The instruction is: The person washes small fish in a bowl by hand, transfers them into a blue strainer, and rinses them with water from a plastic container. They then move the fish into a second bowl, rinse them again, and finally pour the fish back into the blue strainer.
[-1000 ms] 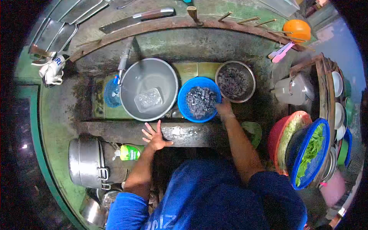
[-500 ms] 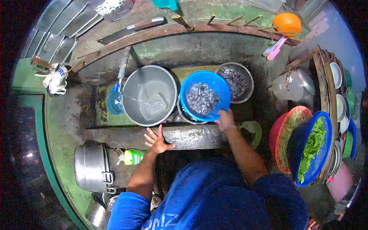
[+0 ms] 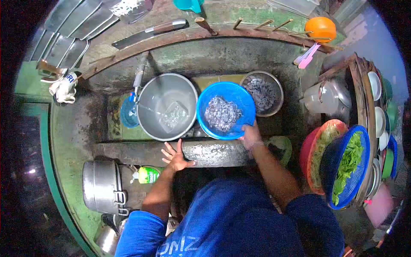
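Right hand (image 3: 250,136) clamps the near-right rim of the blue bowl (image 3: 246,99), thumb inside, other fingers mostly hidden. Left hand (image 3: 175,158) spread wide at the ledge (image 3: 216,154), holding nothing. Blue bowl sits between gray tub (image 3: 150,94) and metal bowl (image 3: 281,95). Main risk: one-sided grip, so far side could dip and spill the gray pieces (image 3: 222,113). Can't tell what supports it underneath.
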Available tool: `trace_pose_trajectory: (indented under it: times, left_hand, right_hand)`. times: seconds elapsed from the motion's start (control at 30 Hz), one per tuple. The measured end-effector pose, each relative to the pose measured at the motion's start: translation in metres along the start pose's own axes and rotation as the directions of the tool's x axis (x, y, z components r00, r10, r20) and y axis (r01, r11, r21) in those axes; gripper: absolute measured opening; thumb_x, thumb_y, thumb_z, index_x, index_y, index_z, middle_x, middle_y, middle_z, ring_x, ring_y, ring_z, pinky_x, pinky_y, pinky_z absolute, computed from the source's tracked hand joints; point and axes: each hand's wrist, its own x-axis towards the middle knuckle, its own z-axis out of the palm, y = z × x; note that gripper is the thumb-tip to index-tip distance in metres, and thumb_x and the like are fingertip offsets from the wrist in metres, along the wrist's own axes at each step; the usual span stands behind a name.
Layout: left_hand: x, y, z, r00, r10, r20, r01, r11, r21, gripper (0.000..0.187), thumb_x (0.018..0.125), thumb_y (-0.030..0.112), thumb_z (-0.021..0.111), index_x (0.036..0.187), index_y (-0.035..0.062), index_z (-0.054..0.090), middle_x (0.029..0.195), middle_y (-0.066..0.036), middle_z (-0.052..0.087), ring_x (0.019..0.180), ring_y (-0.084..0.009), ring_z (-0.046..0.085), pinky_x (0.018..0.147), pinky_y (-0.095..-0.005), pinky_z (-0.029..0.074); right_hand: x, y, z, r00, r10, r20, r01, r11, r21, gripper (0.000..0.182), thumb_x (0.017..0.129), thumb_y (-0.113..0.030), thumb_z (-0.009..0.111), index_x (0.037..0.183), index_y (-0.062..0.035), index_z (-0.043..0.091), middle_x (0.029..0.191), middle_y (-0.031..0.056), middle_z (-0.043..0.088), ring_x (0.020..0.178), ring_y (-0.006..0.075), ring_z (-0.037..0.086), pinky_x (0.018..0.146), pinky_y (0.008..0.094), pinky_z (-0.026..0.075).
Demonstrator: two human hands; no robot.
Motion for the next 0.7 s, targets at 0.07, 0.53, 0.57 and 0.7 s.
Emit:
trace_pose_trajectory:
  times: [0.07,0.53,0.57,0.7]
  left_hand:
    - [0.001,-0.004,0.002,1.0,0.024,-0.001,-0.024,0.999,-0.034,0.142,0.047,0.055,0.088,0.148,0.0391,-0.011,0.141,-0.026,-0.041,0.13,-0.0552,-0.031,0.1,-0.0742,-0.002]
    - [0.0,-0.003,0.0,0.999,0.035,0.0,-0.035,0.999,-0.039,0.14,0.05,0.05,0.088,0.147,0.0405,-0.012,0.142,-0.026,-0.041,0.131,-0.0561,-0.028,0.1,-0.0748,0.0]
    - [0.003,-0.006,0.003,0.999,0.032,-0.008,-0.032,0.999,-0.034,0.14,0.05,0.05,0.089,0.147,0.0408,-0.012,0.142,-0.026,-0.041,0.131,-0.0561,-0.029,0.1,-0.0751,0.0]
    - [0.008,-0.013,0.009,0.999,0.051,-0.018,-0.052,0.997,-0.057,0.142,0.047,0.054,0.088,0.147,0.04,-0.011,0.141,-0.026,-0.042,0.13,-0.0557,-0.031,0.099,-0.0759,-0.003]
  right_hand:
    - [-0.022,-0.006,0.022,0.999,-0.012,-0.041,0.01,0.999,-0.05,0.069,0.074,0.009,0.047,0.137,-0.0149,0.034,0.123,0.0167,0.053,0.094,0.0334,0.064,0.057,0.0462,0.059]
    - [-0.019,-0.017,0.027,0.99,-0.111,-0.086,0.106,0.992,-0.063,0.071,0.07,0.013,0.045,0.135,-0.0151,0.036,0.119,0.0133,0.054,0.092,0.0302,0.063,0.062,0.0405,0.06]
    - [-0.011,-0.005,0.018,0.991,-0.104,-0.085,0.099,0.993,-0.064,0.071,0.07,0.013,0.045,0.135,-0.0151,0.036,0.119,0.0133,0.054,0.092,0.0302,0.063,0.062,0.0405,0.06]
    - [0.018,-0.001,-0.017,0.998,-0.003,0.065,0.019,0.968,-0.251,0.071,0.073,0.011,0.045,0.138,-0.0166,0.032,0.124,0.0145,0.052,0.093,0.0348,0.063,0.065,0.0489,0.059]
